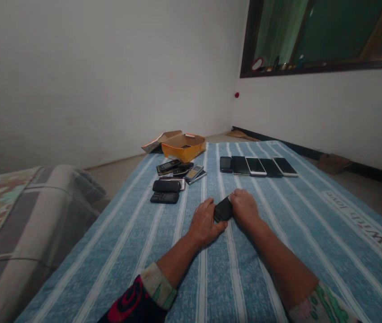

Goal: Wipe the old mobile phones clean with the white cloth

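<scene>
Between my two hands is a small dark mobile phone (223, 209), tilted a little above or on the striped cloth. My left hand (205, 223) grips its left end, thumb along the near edge. My right hand (244, 207) closes on its right end, with the fingertips partly hidden. Beyond my left hand lies a loose pile of old phones, among them a black keypad phone (164, 198), a dark phone (166, 185) and a silver phone (194, 173). Farther off to the right, several phones lie in a row, including a white-framed phone (256, 166).
An open orange cardboard box (187, 153) with its lid tipped back stands at the far end of the blue striped cloth (191, 278). A covered bed or seat (43, 224) is at the left. A window (322, 36) is in the right wall.
</scene>
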Tool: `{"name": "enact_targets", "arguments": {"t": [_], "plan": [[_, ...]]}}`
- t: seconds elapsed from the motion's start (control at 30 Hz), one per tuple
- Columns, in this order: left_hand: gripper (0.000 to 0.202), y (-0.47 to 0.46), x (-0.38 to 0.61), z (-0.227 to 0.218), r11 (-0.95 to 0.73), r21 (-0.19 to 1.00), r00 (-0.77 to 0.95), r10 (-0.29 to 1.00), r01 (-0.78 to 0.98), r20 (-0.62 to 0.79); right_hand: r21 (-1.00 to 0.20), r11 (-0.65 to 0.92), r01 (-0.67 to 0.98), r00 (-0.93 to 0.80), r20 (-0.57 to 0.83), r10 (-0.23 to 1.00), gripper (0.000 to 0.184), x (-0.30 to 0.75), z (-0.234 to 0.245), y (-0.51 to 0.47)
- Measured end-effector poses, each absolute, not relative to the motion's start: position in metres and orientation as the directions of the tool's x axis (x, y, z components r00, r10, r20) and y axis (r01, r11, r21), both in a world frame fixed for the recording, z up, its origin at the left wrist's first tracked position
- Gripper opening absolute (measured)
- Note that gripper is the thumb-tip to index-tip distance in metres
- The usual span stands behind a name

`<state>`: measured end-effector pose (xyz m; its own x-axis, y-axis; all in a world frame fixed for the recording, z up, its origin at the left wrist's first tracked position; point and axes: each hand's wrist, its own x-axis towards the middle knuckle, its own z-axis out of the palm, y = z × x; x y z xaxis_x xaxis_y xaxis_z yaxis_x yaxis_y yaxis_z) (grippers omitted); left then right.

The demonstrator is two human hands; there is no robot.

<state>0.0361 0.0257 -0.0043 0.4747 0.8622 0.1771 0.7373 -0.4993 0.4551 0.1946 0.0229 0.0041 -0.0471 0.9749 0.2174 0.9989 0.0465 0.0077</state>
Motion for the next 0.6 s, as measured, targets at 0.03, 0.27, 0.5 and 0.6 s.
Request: {"name": "enact_targets", "arguments": {"t": [0.03,0.27,0.5,0.6], "plan": [[0.049,0.026,0.036,-0.004,-0.498,0.454,0.475,0.863,0.738,0.175,0.007,0.020,1.000,-0.021,0.218,0.976,0.026,0.196,0.004,0.022],[0.045,0.028,0.035,-0.005,-0.514,0.466,0.476,0.855,0.720,0.205,0.001,0.005,1.000,-0.006,0.240,0.971,0.025,0.188,0.002,0.011],[0.044,0.030,0.033,-0.008,-0.524,0.496,0.479,0.848,0.692,0.226,-0.006,0.083,0.997,-0.079,0.241,0.967,0.022,0.182,0.004,0.007],[0.044,0.032,0.033,-0.010,-0.537,0.522,0.477,0.840,0.663,0.259,-0.009,0.253,0.967,-0.243,0.250,0.937,0.023,0.176,0.005,0.005]]}}
